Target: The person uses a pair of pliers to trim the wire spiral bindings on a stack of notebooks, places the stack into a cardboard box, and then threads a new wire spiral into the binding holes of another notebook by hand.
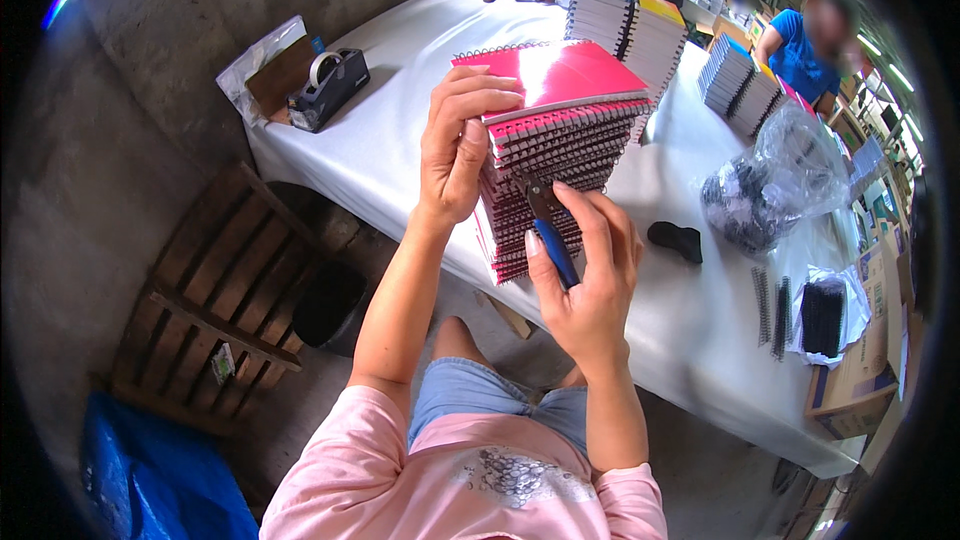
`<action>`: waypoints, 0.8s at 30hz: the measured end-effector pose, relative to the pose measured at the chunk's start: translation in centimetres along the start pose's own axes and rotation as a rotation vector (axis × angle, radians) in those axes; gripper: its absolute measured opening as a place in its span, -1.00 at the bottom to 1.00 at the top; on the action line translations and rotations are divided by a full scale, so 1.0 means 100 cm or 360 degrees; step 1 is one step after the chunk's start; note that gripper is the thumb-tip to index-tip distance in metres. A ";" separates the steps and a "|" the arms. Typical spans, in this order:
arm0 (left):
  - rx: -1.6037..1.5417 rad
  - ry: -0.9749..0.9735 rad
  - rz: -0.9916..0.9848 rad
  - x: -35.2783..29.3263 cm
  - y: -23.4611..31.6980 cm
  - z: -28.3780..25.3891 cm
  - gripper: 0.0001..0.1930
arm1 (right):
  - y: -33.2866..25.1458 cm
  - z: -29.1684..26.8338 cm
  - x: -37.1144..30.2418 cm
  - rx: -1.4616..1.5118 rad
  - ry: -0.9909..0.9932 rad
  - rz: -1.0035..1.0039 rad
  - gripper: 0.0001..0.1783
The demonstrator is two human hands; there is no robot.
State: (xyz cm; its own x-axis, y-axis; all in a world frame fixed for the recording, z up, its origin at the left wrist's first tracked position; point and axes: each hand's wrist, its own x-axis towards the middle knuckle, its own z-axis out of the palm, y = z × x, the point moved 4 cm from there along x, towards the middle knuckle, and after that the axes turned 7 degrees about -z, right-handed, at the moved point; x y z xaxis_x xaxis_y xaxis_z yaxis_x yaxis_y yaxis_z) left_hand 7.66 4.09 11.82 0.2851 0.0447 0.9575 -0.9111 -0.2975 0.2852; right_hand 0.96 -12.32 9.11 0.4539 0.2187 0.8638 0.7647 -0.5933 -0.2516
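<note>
In front of me, at the table's near edge, rises a tall stack of spiral notebooks (570,75) with bright pink covers. Their black coil spines face me, and the top one has its coil at the far side. My left hand (458,145) grips the stack's upper left corner, fingers over the top cover and thumb down its side. In my right hand (598,280) is a pair of pliers or cutters (555,245) with a blue handle. Their dark jaws touch or nearly touch the coils midway down the stack; the exact contact is hidden.
A tape dispenser (330,90) stands at the left table edge. More notebook stacks (625,35) stand behind. To the right lie a dark object (675,241), a plastic bag of black coils (745,200), loose coils (823,318) and a cardboard box (850,380). A person in blue (805,50) is farther back.
</note>
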 end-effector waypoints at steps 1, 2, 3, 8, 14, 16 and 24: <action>-0.0005 -0.0006 0.0000 0.000 0.000 0.001 -0.74 | 0.000 0.001 0.002 -0.0013 0.0013 -0.0005 -0.50; -0.0012 0.0004 -0.0008 0.000 0.000 0.001 -0.74 | -0.001 0.001 0.003 -0.0026 0.0026 -0.0009 -0.51; -0.0017 0.0013 -0.0016 0.000 0.000 0.002 -0.74 | -0.002 0.000 0.004 -0.0028 0.0029 -0.0004 -0.51; -0.0009 0.0035 -0.0016 0.001 0.001 0.002 -0.74 | -0.001 0.005 0.003 0.0150 -0.0071 0.0017 -0.55; 0.0024 0.0017 0.0043 -0.002 0.001 0.001 -0.74 | 0.008 0.012 -0.003 0.1845 -0.0490 0.1088 -0.72; 0.0038 0.0002 0.0070 -0.002 0.003 0.002 -0.74 | 0.005 0.014 -0.007 0.2367 -0.0601 0.1406 -0.68; 0.0008 0.0067 -0.0014 0.000 -0.004 0.001 -0.73 | -0.001 0.001 -0.004 0.0085 -0.0012 0.0018 -0.52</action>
State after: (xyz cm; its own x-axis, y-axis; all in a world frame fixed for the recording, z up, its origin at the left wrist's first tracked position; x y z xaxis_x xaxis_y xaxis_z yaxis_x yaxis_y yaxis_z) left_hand 7.99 4.11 11.68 0.2803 0.0877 0.9559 -0.9071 -0.3016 0.2937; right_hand 0.69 -12.28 8.74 0.4657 0.2182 0.8576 0.7829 -0.5533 -0.2844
